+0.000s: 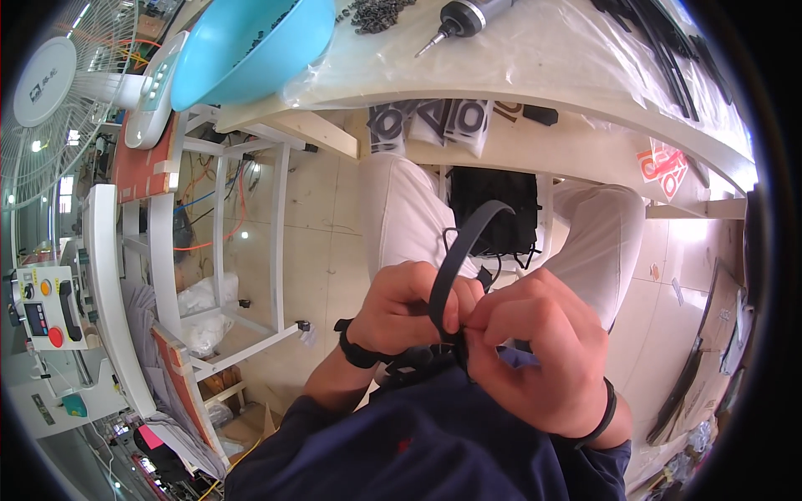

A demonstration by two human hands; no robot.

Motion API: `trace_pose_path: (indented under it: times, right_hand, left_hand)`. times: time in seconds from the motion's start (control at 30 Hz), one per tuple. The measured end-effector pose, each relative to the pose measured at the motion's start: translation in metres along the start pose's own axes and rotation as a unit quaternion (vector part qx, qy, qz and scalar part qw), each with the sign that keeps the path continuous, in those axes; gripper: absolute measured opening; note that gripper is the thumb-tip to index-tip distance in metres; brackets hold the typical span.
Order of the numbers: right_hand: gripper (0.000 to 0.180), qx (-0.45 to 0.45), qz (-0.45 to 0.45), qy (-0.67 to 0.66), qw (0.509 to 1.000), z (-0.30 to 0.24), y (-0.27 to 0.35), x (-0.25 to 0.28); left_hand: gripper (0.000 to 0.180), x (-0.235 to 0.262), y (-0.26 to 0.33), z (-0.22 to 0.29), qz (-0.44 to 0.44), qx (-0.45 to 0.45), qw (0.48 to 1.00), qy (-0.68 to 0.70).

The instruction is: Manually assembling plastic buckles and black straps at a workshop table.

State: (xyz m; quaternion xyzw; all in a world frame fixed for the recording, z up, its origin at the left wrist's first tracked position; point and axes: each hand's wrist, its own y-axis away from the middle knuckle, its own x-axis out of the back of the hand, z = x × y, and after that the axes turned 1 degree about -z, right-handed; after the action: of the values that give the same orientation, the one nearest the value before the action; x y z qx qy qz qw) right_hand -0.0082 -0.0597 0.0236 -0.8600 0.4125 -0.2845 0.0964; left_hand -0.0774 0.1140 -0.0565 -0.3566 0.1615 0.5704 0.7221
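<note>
1. Crinkled clear plastic sheeting (535,58) covers the pale tabletop (493,98), catching glossy highlights up to its curved near edge.
2. Smooth and rounded, a light-blue basin (251,63) sits at the near left corner of the tabletop, with small dark bits inside. Just beside it, farther from the near edge, lies a loose heap of small dark pieces (380,15).
3. Right of the heap is a dark powered screwdriver (472,15) with a slim metal bit; long, thin black strips (664,58) lie toward the right end of the tabletop.
4. Pale floor tiles (322,242) spread below. To the left stand a white tubular frame (280,225), a wire-caged fan (54,92) and a control box (52,309) with a round red button.
5. Between the knees, in light trousers (409,209), hangs a soft black fabric item (493,209).
6. Above the lap, on the person's side of the tabletop's near edge, a flat, matte dark band (459,259) rises in a smooth arch.
7. Left hand (413,309): fingers closed round the band's lower part. Right hand (539,342): curled, thumb and forefinger pinching at its lower end; the detail between those tips is too small to tell.
</note>
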Motion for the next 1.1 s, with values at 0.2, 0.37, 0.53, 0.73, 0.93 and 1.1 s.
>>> trace_pose_path:
  times: [0.2, 0.37, 0.53, 0.73, 0.93, 1.1]
  right_hand:
    - [0.032, 0.049, 0.011, 0.035, 0.998, 0.009, 0.0, -0.003]
    - [0.028, 0.089, 0.016, 0.076, 0.993, 0.012, -0.002, -0.001]
    - [0.029, 0.034, 0.012, -0.012, 0.999, 0.012, -0.003, -0.001]
    - [0.029, -0.076, -0.024, -0.092, 0.993, 0.013, -0.003, 0.005]
    - [0.029, -0.158, -0.008, -0.112, 0.981, 0.029, 0.006, -0.004]
    - [0.025, -0.237, -0.005, -0.215, 0.947, 0.036, 0.01, -0.004]
  left_hand:
    - [0.016, 0.003, 0.001, 0.002, 0.005, 0.01, 0.999, -0.038]
    - [0.017, 0.0, 0.002, 0.006, 0.031, 0.007, 0.998, -0.046]
    - [0.025, 0.0, 0.001, 0.009, 0.04, 0.014, 0.995, -0.095]
    - [0.024, -0.017, 0.001, 0.014, 0.141, 0.111, 0.976, -0.122]
    - [0.017, -0.026, -0.002, 0.011, 0.234, 0.172, 0.948, -0.134]
    - [0.017, -0.034, -0.006, 0.012, 0.267, 0.192, 0.932, -0.151]
